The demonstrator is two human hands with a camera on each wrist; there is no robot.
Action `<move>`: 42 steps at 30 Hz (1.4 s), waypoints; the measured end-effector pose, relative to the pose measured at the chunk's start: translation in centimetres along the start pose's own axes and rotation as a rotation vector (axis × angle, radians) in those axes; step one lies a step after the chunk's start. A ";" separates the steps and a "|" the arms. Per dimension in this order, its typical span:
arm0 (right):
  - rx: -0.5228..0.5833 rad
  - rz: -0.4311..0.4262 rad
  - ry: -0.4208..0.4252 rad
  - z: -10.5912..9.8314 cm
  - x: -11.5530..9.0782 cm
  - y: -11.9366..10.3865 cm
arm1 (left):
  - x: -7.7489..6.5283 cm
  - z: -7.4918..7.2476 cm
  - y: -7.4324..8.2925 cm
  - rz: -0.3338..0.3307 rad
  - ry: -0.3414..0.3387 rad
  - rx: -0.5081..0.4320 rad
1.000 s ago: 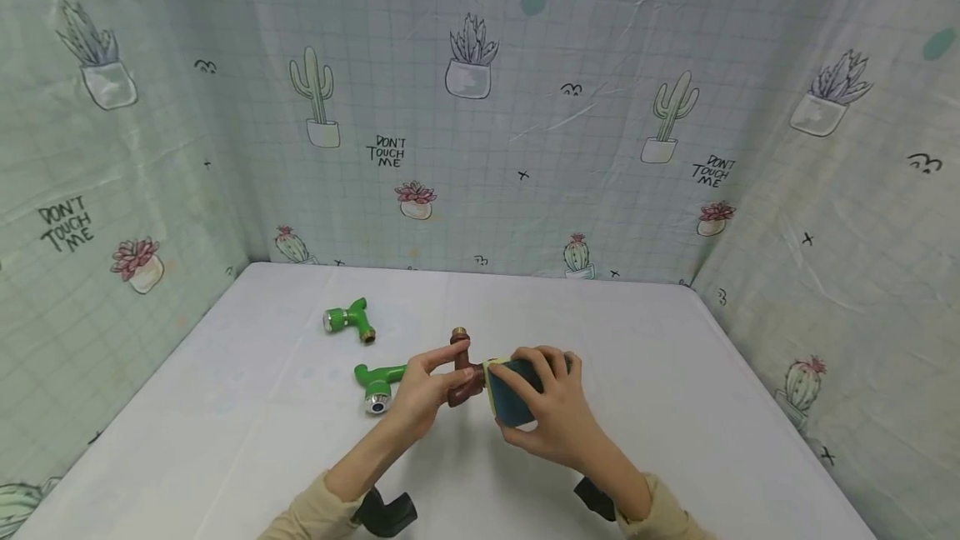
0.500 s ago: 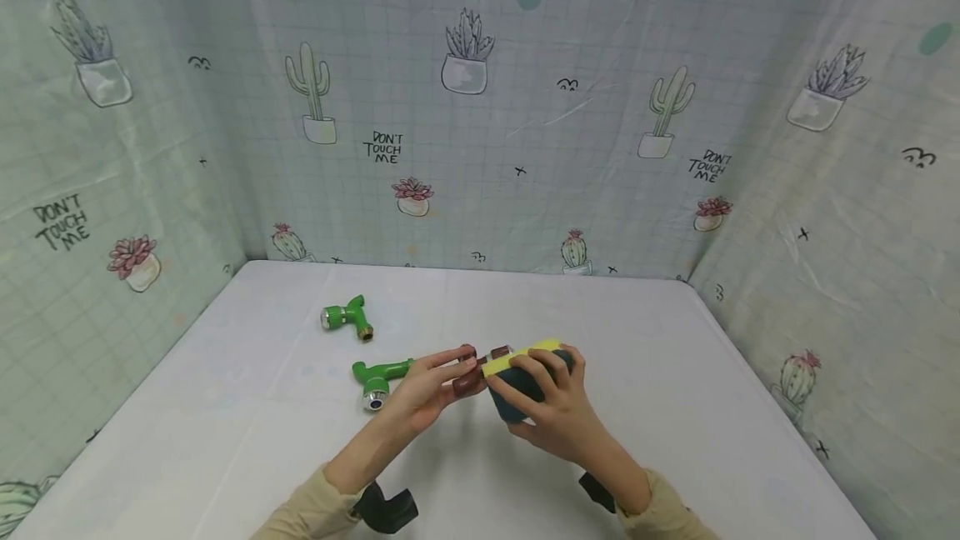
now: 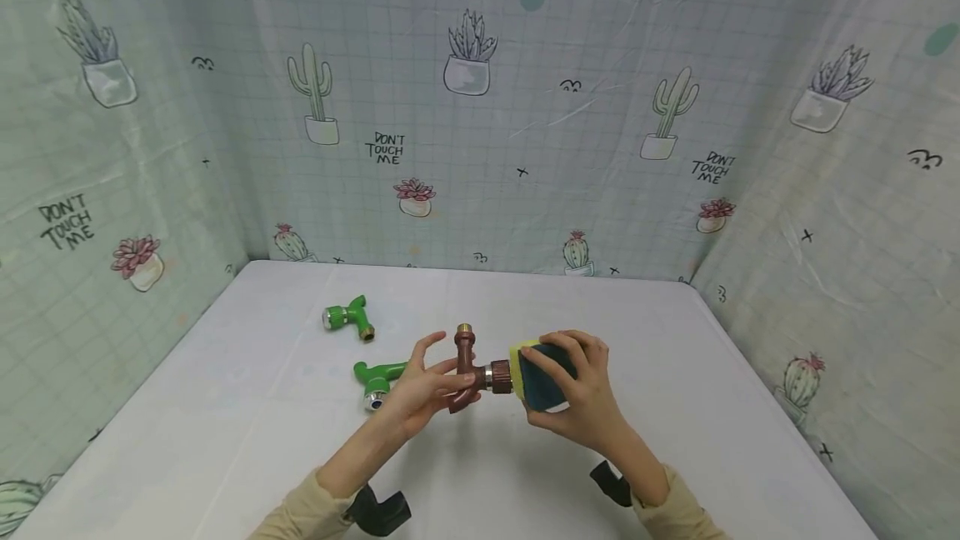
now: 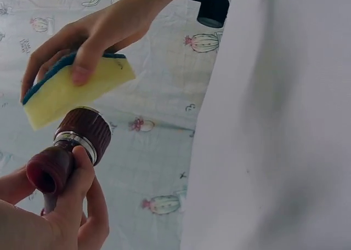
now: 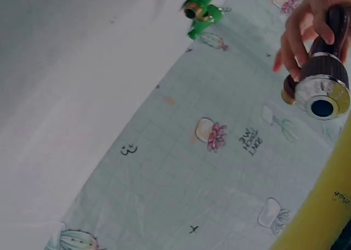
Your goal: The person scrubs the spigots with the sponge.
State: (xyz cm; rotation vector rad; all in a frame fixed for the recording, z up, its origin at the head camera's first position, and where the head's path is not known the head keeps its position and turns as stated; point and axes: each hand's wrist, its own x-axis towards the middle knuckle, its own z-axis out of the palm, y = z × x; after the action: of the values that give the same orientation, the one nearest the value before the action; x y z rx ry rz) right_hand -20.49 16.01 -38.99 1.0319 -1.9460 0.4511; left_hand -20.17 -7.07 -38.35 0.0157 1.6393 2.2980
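Note:
My left hand (image 3: 423, 390) holds a dark red-brown tap (image 3: 467, 357) above the table, thumb and fingers around its body. Its brass threaded end points away, and its ribbed knob faces right. In the right wrist view the knob's chrome end cap (image 5: 322, 99) shows, with a dark round centre. My right hand (image 3: 573, 390) grips a sponge (image 3: 543, 377), yellow on one side and dark blue-green on the other. The sponge's yellow side faces the knob; a gap shows between them in the left wrist view, where the sponge (image 4: 77, 91) sits beyond the tap (image 4: 71, 146).
Two green taps lie on the white table (image 3: 262, 407) at the left: one farther back (image 3: 348, 317), one nearer (image 3: 378, 382) and partly behind my left hand. Black wrist mounts (image 3: 378, 513) show under the forearms. A cactus-print cloth (image 3: 480, 148) walls the back and sides.
The tap was turned in my left hand and is again with its brass end pointing away. The sponge, earlier against the knob, has moved right, off it.

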 end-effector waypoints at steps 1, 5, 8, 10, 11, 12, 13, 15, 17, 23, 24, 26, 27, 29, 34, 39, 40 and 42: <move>0.024 0.042 -0.016 -0.1 0.2 -0.1 | 0.0 0.0 -0.1 0.005 -0.010 0.029; 0.050 0.143 -0.117 -0.3 1.1 -0.9 | -0.2 0.1 -0.4 0.030 -0.088 0.147; 0.025 0.176 -0.184 -0.4 1.5 -1.0 | -0.3 0.1 -0.6 0.067 -0.151 0.221; -0.001 0.205 -0.220 -0.3 1.8 -0.9 | -0.4 0.2 -0.7 0.081 -0.203 0.259; -0.010 0.221 -0.238 -0.3 2.0 -0.9 | -0.4 0.2 -0.8 0.089 -0.226 0.272; -0.021 0.236 -0.260 -0.4 2.1 -0.8 | -0.4 0.3 -0.9 0.098 -0.249 0.278; -0.030 0.248 -0.283 -0.4 2.3 -0.8 | -0.4 0.3 -0.9 0.102 -0.265 0.275; -0.044 0.266 -0.339 -0.4 2.7 -0.7 | -0.4 0.5 -1.0 0.110 -0.272 0.265; -0.049 0.274 -0.394 -0.5 2.9 -0.9 | -0.4 0.5 -1.2 0.123 -0.245 0.257; -0.022 0.246 -0.444 -1.0 2.7 -1.5 | -0.5 0.5 -1.4 0.137 -0.114 0.244; -0.017 0.238 -0.439 -1.1 2.5 -1.7 | -0.5 0.4 -1.4 0.138 -0.100 0.238; -0.005 0.219 -0.423 -1.4 2.2 -1.9 | -0.3 0.3 -1.4 0.138 -0.086 0.216; 0.005 0.212 -0.417 -1.6 2.0 -2.0 | -0.3 0.2 -1.3 0.137 -0.077 0.206; 0.021 0.199 -0.411 -1.9 1.7 -2.1 | -0.1 0.0 -1.2 0.133 -0.061 0.182; 0.076 0.201 -0.376 -2.5 1.2 -1.9 | -0.2 -0.5 -0.6 0.134 -0.051 0.207; 0.108 0.276 -0.325 -2.7 2.5 -1.2 | -0.6 -0.4 -0.5 0.137 -0.078 0.302; 0.103 0.289 -0.329 -2.6 2.8 -1.1 | -0.6 -0.4 -0.6 0.141 -0.086 0.318; 0.108 0.315 -0.360 -2.4 3.3 -1.0 | -0.7 -0.3 -0.7 0.154 -0.112 0.339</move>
State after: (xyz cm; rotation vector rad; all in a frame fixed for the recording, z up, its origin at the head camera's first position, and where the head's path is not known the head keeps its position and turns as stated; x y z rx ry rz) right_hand -19.36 15.35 -35.00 0.9225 -2.4469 0.5797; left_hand -19.41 -7.33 -38.98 0.3513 2.0067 2.0501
